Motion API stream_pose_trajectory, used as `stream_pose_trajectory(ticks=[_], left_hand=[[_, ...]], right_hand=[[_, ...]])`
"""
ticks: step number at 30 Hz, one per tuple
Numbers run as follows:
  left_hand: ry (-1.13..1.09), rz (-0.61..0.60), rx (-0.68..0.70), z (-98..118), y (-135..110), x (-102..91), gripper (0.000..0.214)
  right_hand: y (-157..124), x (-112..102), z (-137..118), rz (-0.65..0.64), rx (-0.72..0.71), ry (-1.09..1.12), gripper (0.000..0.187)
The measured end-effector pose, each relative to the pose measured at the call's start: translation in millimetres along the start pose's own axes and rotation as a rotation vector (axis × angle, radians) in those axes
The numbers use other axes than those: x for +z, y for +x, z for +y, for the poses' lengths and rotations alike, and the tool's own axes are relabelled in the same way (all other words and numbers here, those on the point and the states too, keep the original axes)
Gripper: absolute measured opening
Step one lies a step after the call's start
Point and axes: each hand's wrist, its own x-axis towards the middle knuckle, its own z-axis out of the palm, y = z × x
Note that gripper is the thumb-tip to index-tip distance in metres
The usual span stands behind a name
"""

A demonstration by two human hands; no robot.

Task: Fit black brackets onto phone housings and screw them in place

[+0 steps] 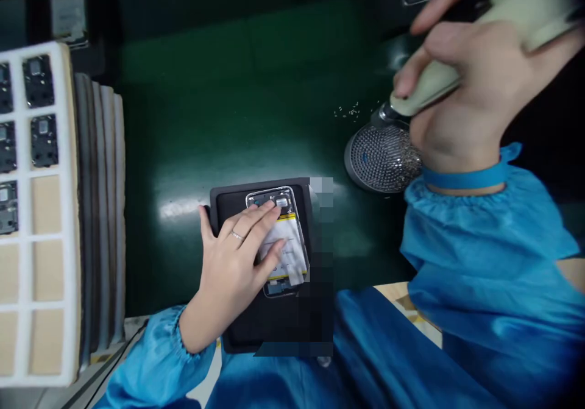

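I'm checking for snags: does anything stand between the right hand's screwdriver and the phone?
Little does: from the screwdriver to the phone lie only the screw dish's left edge, green table and the tray's right rim, partly hidden by pixelation. The left hand, though, covers part of the phone.

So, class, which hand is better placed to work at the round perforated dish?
Probably the right hand: it is nearer and holds the pale tool, whose tip appears to be over the dish. The left hand lies on the opened phone in the black tray, farther away.
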Motion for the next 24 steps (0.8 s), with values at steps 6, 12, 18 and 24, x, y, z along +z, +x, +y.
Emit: stream_pose_trajectory(ticks=[6,12,18,24], left_hand=[[0.032,-0.001,0.013,0,1,-0.4,0.040],[0.030,0.001,0.005,-1,2,-1.0,0.039],[0.016,-0.002,-0.004,1,2,-1.4,0.037],[0.000,0.000,-0.011,0,0,-0.8,0.038]], right_hand=[[-8,-1,15,0.092,0.011,0.146,0.040],[-7,-2,23,0.032,-0.072,0.265,0.036],[-8,-1,29,0.066,-0.061,0.243,0.040],[-12,-2,30,-0.024,-0.120,-0.024,0.042]])
